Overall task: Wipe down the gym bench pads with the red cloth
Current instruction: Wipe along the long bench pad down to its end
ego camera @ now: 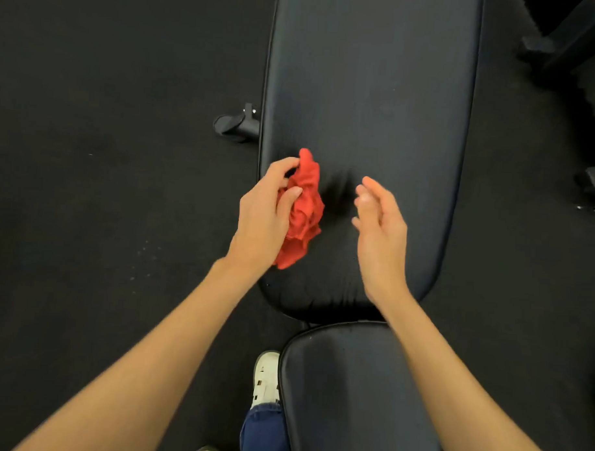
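A long black back pad [371,93] of the gym bench runs up the middle of the view, and a shorter black seat pad [358,389] lies below it across a narrow gap. My left hand [264,217] grips a bunched red cloth [307,205] over the near left part of the back pad, with the fingers and thumb curled round it. Whether the cloth touches the pad I cannot tell. My right hand [380,225] hovers to the right of the cloth with its fingers straight and relaxed, holding nothing.
Black rubber floor [106,151] surrounds the bench. A black frame foot [235,123] sticks out left of the back pad. Dark equipment parts [562,42] stand at the upper right. My white shoe [267,376] and blue trouser leg [265,433] are left of the seat pad.
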